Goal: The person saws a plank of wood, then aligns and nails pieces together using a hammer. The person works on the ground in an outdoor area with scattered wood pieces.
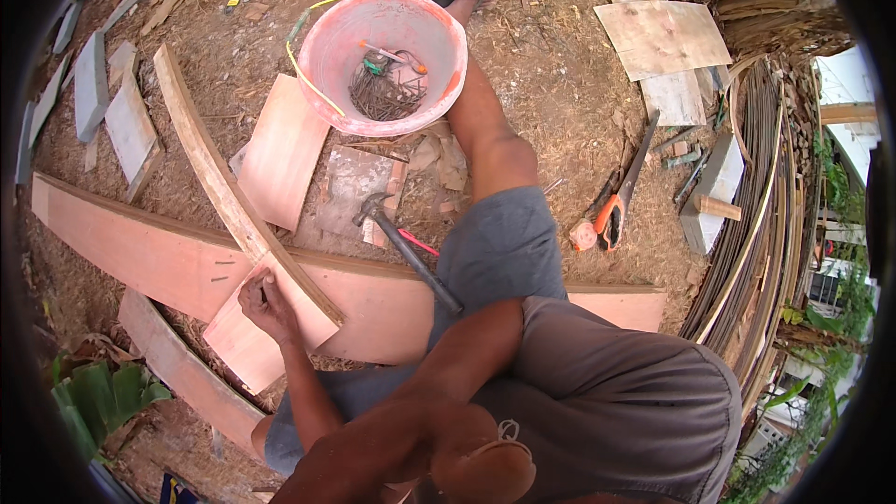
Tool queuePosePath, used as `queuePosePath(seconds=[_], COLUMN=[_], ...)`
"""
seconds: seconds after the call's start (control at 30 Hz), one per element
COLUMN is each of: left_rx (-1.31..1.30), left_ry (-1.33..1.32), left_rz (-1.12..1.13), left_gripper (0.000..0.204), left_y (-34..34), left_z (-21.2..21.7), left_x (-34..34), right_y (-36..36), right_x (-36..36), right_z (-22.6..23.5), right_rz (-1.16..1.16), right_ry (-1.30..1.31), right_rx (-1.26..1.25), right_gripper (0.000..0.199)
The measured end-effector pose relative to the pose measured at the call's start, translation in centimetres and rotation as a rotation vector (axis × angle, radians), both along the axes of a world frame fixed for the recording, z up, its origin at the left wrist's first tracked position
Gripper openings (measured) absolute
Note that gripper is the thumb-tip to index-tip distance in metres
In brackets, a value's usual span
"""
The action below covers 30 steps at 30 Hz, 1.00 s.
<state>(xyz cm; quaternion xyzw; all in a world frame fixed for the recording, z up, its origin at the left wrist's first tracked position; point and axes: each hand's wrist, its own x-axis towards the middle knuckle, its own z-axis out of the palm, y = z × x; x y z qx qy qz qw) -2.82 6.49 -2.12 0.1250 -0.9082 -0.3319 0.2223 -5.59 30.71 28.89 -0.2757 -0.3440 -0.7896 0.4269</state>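
My left hand point(269, 306) is closed, fingers curled, over a short plywood piece point(245, 355). Whatever it pinches is too small to make out. Several nails point(222, 271) lie beside it on a long curved plywood-faced board point(131, 241). A narrow curved wooden strip point(210, 154) crosses that board, its near end next to my left hand. A claw hammer point(411, 257) rests with its handle end against my shorts. My right arm point(471, 350) bends across my lap toward the lower edge. Its hand cannot be told apart from the skin close to the camera, so its fingers are hidden.
Ahead stands a pale bucket point(322, 47) with a yellow handle and loose nails inside. An orange-handled handsaw point(627, 187) lies at right, near a grey block point(714, 191) and stacked thin strips point(761, 196). Plywood sheets point(663, 37) lie far right. Board offcuts point(91, 84) lie at left.
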Motion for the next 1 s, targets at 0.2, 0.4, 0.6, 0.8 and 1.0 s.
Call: queuePosePath(seconds=[0.2,0.4,0.6,0.8,1.0], left_rx=[0.036,0.032,0.049,-0.019,-0.039], left_ry=[0.037,0.039,0.052,-0.001,0.003], left_rz=[0.015,0.034,0.030,0.023,0.044], left_gripper=[0.014,0.015,0.014,0.015,0.012], left_y=[0.2,0.5,0.6,0.3,0.4], left_z=[0.3,0.5,0.3,0.2,0.2], left_x=[-0.1,-0.2,-0.2,-0.1,-0.1], right_y=[2.1,5.9,8.7,8.2,8.0], right_x=[-1.6,-2.4,-3.4,-6.5,-6.5], right_z=[-7.9,-23.1,-32.1,-32.6,-32.3], right_rz=[-0.202,-0.612,-0.489,-0.692,-0.437], right_ry=[0.556,1.479,1.370,1.353,1.621], right_rx=[0.532,1.705,2.169,2.158,2.126], right_gripper=[0.088,0.040,0.027,0.030,0.037])
